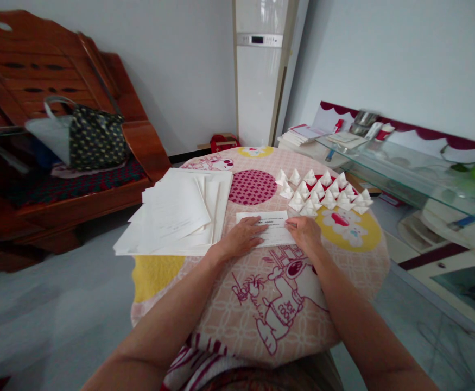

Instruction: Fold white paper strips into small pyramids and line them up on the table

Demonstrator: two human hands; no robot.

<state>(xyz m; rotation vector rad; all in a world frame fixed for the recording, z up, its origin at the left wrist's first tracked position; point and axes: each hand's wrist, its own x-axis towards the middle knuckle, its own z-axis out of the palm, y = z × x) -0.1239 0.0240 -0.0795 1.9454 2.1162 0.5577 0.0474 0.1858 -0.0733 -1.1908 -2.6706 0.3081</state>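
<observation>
A printed sheet of white paper [276, 234], folded to a wide rectangle, lies in front of me on the round table. Across its left part my left hand [246, 234] rests flat with the fingers stretched out. At the upper right edge my right hand [305, 232] has its fingers curled together on the paper. Just beyond, several small white folded paper boats [317, 190] with pointed tops stand in rows. A spread stack of white paper sheets [172, 209] lies to the left of my hands.
A pink patterned tablecloth [261, 304] covers the table. On the right stands a glass-topped cabinet [408, 163] with cups and papers. To the left is a wooden bench [58, 201] holding a dark patterned bag [96, 136]. A tall white air conditioner [257, 87] stands behind.
</observation>
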